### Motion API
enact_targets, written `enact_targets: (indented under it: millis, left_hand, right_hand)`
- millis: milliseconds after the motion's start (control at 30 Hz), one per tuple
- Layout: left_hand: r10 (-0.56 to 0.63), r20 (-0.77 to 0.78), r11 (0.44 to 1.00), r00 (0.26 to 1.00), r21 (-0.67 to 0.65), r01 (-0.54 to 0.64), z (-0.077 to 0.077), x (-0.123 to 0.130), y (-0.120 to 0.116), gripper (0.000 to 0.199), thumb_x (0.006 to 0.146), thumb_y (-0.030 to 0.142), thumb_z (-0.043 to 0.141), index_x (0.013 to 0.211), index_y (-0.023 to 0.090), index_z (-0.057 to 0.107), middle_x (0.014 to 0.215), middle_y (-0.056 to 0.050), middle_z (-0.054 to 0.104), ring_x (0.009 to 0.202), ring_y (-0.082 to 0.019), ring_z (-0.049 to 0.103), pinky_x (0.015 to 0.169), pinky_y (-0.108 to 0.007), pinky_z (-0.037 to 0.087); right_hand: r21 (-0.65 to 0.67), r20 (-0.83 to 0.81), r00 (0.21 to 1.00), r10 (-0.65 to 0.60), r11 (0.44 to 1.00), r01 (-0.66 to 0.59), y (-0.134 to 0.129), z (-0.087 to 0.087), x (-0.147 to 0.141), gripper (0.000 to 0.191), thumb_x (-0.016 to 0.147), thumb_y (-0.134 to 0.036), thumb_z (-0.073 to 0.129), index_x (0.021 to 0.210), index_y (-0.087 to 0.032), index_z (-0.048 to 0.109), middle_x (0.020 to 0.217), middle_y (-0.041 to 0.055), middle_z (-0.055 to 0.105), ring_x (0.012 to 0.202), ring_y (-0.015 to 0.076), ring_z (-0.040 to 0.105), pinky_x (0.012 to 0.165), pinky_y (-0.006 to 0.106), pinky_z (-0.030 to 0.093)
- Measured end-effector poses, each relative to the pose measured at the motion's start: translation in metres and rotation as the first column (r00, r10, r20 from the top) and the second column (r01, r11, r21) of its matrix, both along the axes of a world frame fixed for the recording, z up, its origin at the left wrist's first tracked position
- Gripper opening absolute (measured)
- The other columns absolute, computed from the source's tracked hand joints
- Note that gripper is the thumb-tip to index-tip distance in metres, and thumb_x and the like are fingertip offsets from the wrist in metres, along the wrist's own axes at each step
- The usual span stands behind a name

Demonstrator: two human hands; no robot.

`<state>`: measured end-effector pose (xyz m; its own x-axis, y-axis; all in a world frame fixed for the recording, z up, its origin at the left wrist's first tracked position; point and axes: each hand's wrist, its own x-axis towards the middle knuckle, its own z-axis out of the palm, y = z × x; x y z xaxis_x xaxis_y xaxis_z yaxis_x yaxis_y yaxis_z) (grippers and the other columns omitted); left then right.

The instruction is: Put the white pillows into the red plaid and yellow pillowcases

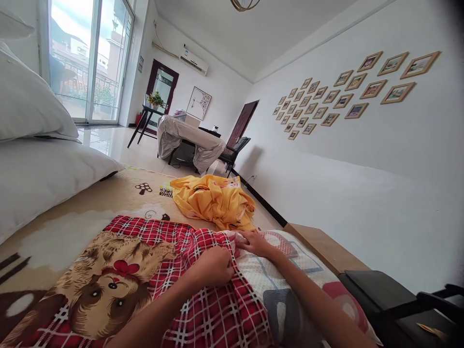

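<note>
A red plaid pillowcase [221, 314] with a cartoon dog print lies across the bed. My left hand [216, 266] is closed in a fist on its plaid fabric, near the right edge. Beside it is a pillow [293, 285] with a white, grey, blue and red pattern. My right hand [254, 243] has its fingers bent on the pillow's pinkish-white far corner, next to the pillowcase edge. The plaid fabric overlaps the pillow's left side; how much of the pillow lies beneath or inside is hidden.
Crumpled yellow cloth [213, 198] lies beyond my hands on the beige printed bedding [141, 198]. White pillows [47, 179] are stacked at the left. A wooden ledge [322, 246] and a black chair [395, 304] stand at the right. Farther off is a covered table [188, 133].
</note>
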<state>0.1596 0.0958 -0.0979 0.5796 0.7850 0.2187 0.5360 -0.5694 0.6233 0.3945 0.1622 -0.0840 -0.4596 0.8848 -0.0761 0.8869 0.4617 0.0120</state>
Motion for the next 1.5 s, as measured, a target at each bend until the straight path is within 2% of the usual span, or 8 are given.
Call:
enact_targets:
  millis: [100, 200, 367, 500, 700, 967, 1233, 1500]
  left_hand:
    - [0.114, -0.056, 0.993, 0.992, 0.040, -0.112, -0.001, 0.000, 0.002, 0.027, 0.083, 0.027, 0.045, 0.073, 0.014, 0.066, 0.080, -0.016, 0.070, 0.073, -0.027, 0.065, 0.063, -0.033, 0.042]
    - [0.276, -0.062, 0.959, 0.959, 0.088, -0.271, 0.001, 0.000, 0.004, 0.043, 0.093, 0.036, 0.035, 0.096, 0.009, 0.067, 0.094, -0.021, 0.070, 0.087, -0.034, 0.067, 0.071, -0.041, 0.048]
    - [0.396, -0.077, 0.914, 0.915, 0.134, -0.384, 0.006, -0.004, 0.004, 0.044, 0.091, 0.042, 0.042, 0.102, 0.006, 0.065, 0.094, -0.021, 0.070, 0.090, -0.035, 0.068, 0.073, -0.044, 0.052]
    - [0.371, -0.107, 0.925, 0.923, 0.132, -0.357, 0.008, -0.010, 0.004, 0.038, 0.087, 0.036, 0.043, 0.094, 0.007, 0.068, 0.094, -0.021, 0.071, 0.090, -0.035, 0.069, 0.073, -0.043, 0.053]
    - [0.301, -0.130, 0.951, 0.945, 0.115, -0.287, 0.018, -0.016, -0.005, 0.028, 0.076, 0.025, 0.046, 0.084, 0.011, 0.069, 0.087, -0.018, 0.072, 0.084, -0.032, 0.070, 0.069, -0.038, 0.053]
    - [0.305, -0.167, 0.951, 0.937, 0.113, -0.289, 0.034, -0.017, -0.022, 0.027, 0.080, 0.020, 0.047, 0.091, 0.011, 0.070, 0.091, -0.019, 0.071, 0.089, -0.030, 0.069, 0.073, -0.037, 0.053]
    - [0.361, -0.215, 0.932, 0.908, 0.109, -0.345, 0.030, -0.013, -0.021, 0.033, 0.086, 0.008, 0.039, 0.094, 0.010, 0.071, 0.090, -0.021, 0.071, 0.090, -0.029, 0.070, 0.073, -0.036, 0.053]
    - [0.237, -0.189, 0.970, 0.953, 0.097, -0.222, 0.039, -0.029, -0.021, 0.027, 0.076, 0.022, 0.051, 0.090, 0.013, 0.071, 0.093, -0.017, 0.072, 0.089, -0.032, 0.069, 0.071, -0.038, 0.054]
  right_hand:
    - [0.105, 0.024, 1.000, 0.012, 0.994, -0.014, -0.006, -0.006, -0.007, 0.051, 0.095, -0.048, 0.043, 0.138, -0.020, 0.049, 0.111, 0.0117, 0.069, 0.096, 0.0244, 0.064, 0.088, 0.036, 0.043]
    - [0.199, 0.072, 0.996, 0.043, 0.978, -0.057, -0.018, -0.005, -0.014, 0.050, 0.098, -0.041, 0.041, 0.143, -0.021, 0.042, 0.102, 0.0105, 0.071, 0.089, 0.0219, 0.065, 0.081, 0.032, 0.044]
    - [0.306, 0.154, 0.983, 0.095, 0.942, -0.139, -0.044, 0.011, -0.030, 0.043, 0.099, -0.035, 0.040, 0.140, -0.023, 0.048, 0.089, 0.0088, 0.073, 0.079, 0.0183, 0.065, 0.072, 0.028, 0.039]
    - [0.354, 0.210, 0.967, 0.145, 0.911, -0.213, -0.064, 0.031, -0.046, 0.038, 0.100, -0.037, 0.041, 0.132, -0.025, 0.057, 0.078, 0.0066, 0.072, 0.071, 0.0158, 0.063, 0.066, 0.027, 0.035]
    - [0.418, 0.356, 0.916, 0.185, 0.845, -0.333, -0.084, 0.047, -0.059, 0.033, 0.095, -0.026, 0.051, 0.127, -0.026, 0.060, 0.078, 0.0048, 0.072, 0.067, 0.0178, 0.064, 0.061, 0.030, 0.033]
    - [0.436, 0.390, 0.898, 0.204, 0.818, -0.375, -0.099, 0.052, -0.063, 0.040, 0.090, -0.021, 0.057, 0.130, -0.025, 0.057, 0.081, 0.0041, 0.072, 0.069, 0.0185, 0.064, 0.061, 0.031, 0.032]
    - [0.467, 0.483, 0.849, 0.214, 0.757, -0.456, -0.112, 0.057, -0.073, 0.046, 0.082, -0.016, 0.062, 0.128, -0.022, 0.059, 0.067, -0.0006, 0.068, 0.057, 0.0184, 0.060, 0.059, 0.033, 0.027]
    - [0.472, 0.475, 0.860, 0.184, 0.772, -0.426, -0.111, 0.056, -0.069, 0.046, 0.082, -0.018, 0.062, 0.128, -0.023, 0.058, 0.066, -0.0012, 0.067, 0.057, 0.0181, 0.060, 0.060, 0.034, 0.026]
